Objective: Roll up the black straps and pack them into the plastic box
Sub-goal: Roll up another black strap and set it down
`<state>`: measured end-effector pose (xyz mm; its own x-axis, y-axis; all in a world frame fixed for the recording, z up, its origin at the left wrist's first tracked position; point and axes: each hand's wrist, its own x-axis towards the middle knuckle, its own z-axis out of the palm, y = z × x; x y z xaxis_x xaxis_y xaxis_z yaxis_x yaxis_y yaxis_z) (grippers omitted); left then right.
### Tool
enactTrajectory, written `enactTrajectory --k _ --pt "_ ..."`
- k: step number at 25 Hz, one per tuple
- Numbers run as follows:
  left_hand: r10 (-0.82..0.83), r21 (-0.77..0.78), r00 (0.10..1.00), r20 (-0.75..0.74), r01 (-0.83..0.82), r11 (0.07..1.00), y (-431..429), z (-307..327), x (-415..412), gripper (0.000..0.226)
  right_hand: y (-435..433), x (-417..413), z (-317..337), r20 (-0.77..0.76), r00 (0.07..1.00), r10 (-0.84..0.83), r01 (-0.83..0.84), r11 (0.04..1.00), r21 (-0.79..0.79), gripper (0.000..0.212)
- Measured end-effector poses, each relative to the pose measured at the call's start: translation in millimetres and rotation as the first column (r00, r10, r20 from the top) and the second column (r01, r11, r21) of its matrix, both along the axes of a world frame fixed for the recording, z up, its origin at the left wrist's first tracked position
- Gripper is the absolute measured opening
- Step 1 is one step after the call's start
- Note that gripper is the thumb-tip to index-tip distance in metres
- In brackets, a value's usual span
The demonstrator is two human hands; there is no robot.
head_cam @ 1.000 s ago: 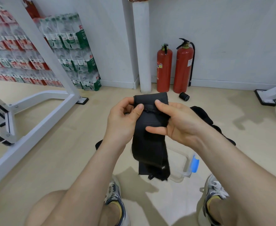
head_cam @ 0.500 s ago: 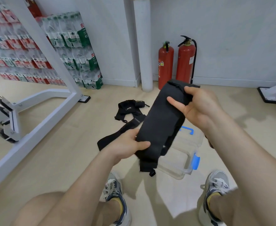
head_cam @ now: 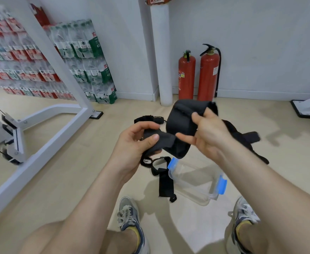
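The left hand (head_cam: 137,142) pinches the lower end of a black strap (head_cam: 181,123) between thumb and curled fingers; the right hand (head_cam: 207,134) grips the upper part of the same strap, thumb pressed on its top edge, index finger extended along its underside. The strap is held in the air above the floor, bent into a broad curve between the two hands. Its narrow tail (head_cam: 166,186) hangs down from the left hand and overlaps the left edge of the plastic box (head_cam: 196,182). The box is transparent, carries a blue latch (head_cam: 223,184) at its near right end and stands on the floor between the two shoes, below the hands. A second black strap (head_cam: 148,119) lies on the floor beyond the left hand; it bears small white lettering, too small to read. A third black strap (head_cam: 249,137) lies on the floor behind the right forearm. Two red fire extinguishers (head_cam: 208,72) stand against the wall beside a white pillar (head_cam: 161,52); their labels are not legible. Shrink-wrapped packs of bottled water (head_cam: 88,61) are stacked at the left, with green labels and red Chinese characters on the wrap, blurred beyond reliable reading
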<state>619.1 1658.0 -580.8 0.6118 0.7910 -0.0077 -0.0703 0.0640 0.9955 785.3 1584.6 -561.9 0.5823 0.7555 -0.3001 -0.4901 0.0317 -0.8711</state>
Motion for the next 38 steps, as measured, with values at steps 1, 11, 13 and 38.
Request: enactTrajectory --k 1,11,13,38 --pt "0.009 0.01 1.0 0.021 -0.01 1.0 1 0 2 0.03 -1 -9 -1 0.009 0.999 0.044 -0.043 0.999 -0.007 0.031" --pt "0.001 0.415 0.965 -0.264 0.112 0.903 -8 4 -2 0.046 0 -30 -12 0.081 0.973 0.216 -0.218 0.976 0.02 0.03" --pt "0.06 0.407 0.97 -0.236 0.043 0.912 -8 6 -1 0.031 2 -29 -12 0.043 0.979 0.201 -0.203 0.979 0.031 0.03" --pt "-0.123 0.156 0.975 -0.185 0.153 0.976 -1 17 -12 0.044 -1 -16 -8 -0.025 0.945 0.326 -0.322 0.943 0.086 0.034"
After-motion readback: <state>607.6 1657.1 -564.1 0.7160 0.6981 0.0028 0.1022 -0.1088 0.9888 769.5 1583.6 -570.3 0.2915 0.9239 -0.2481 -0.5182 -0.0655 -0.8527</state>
